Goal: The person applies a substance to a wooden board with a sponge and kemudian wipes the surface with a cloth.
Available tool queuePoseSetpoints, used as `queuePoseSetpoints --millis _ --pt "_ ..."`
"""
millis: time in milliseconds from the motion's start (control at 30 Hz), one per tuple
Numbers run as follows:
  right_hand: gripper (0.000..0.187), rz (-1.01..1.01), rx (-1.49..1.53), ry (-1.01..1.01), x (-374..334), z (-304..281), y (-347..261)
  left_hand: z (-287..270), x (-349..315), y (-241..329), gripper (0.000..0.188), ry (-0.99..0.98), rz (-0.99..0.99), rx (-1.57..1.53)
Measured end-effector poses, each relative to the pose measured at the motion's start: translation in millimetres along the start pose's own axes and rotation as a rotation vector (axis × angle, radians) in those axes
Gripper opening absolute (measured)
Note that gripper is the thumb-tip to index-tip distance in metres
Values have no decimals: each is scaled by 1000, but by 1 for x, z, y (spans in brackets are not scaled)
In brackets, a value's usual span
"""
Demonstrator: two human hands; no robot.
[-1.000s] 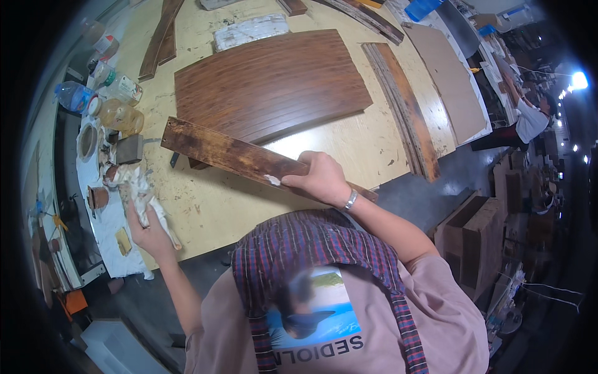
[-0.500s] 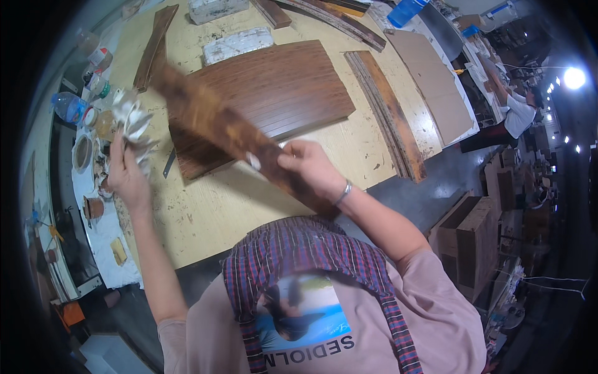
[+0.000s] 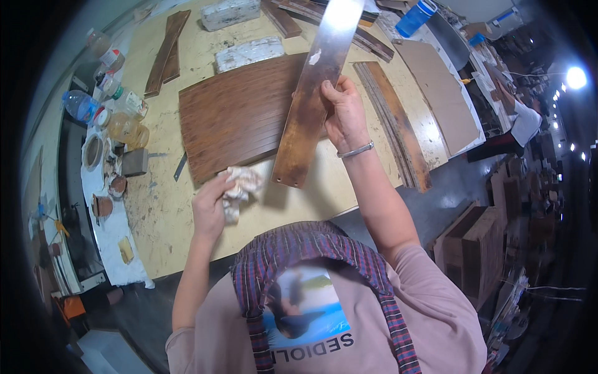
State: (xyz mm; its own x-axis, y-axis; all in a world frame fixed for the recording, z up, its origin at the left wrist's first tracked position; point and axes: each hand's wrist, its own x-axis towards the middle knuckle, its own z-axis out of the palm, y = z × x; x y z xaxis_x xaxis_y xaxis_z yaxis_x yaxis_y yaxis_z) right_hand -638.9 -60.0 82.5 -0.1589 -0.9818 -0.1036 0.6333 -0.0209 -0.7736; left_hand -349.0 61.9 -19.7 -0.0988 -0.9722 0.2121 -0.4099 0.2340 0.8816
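My right hand point(image 3: 346, 114) grips a long brown board point(image 3: 306, 113) by its right edge, thumb on the face. The board is raised and tilted, its upper end shining with reflected light and a pale patch below that. In my left hand point(image 3: 210, 206) is a crumpled, stained white rag point(image 3: 240, 190), held just left of the board's lower end and apart from it. Behind the board a wide brown grooved wooden panel point(image 3: 233, 115) lies on the worktable point(image 3: 165, 237), partly covered by the board.
Two wrapped blocks point(image 3: 249, 54) sit behind the panel. Stacked strips point(image 3: 398, 124) and a cardboard sheet point(image 3: 436, 93) lie to the right, narrow boards point(image 3: 167, 53) at the far left. Several bottles point(image 3: 124, 128) and jars line the left edge. Another person point(image 3: 523, 121) is far right.
The board has swung from a leftward slant to a steep upright tilt, its far end now pointing away. My left hand brought the rag from the bottles toward the board's lower end.
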Motion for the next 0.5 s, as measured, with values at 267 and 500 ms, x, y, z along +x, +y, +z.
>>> queuePoseSetpoints --millis 267,500 --pt "15 105 20 -26 -7 18 21 29 23 73 28 -101 -243 -425" --pt "33 218 -116 -185 -58 45 48 50 9 77 25 -41 -307 -650"
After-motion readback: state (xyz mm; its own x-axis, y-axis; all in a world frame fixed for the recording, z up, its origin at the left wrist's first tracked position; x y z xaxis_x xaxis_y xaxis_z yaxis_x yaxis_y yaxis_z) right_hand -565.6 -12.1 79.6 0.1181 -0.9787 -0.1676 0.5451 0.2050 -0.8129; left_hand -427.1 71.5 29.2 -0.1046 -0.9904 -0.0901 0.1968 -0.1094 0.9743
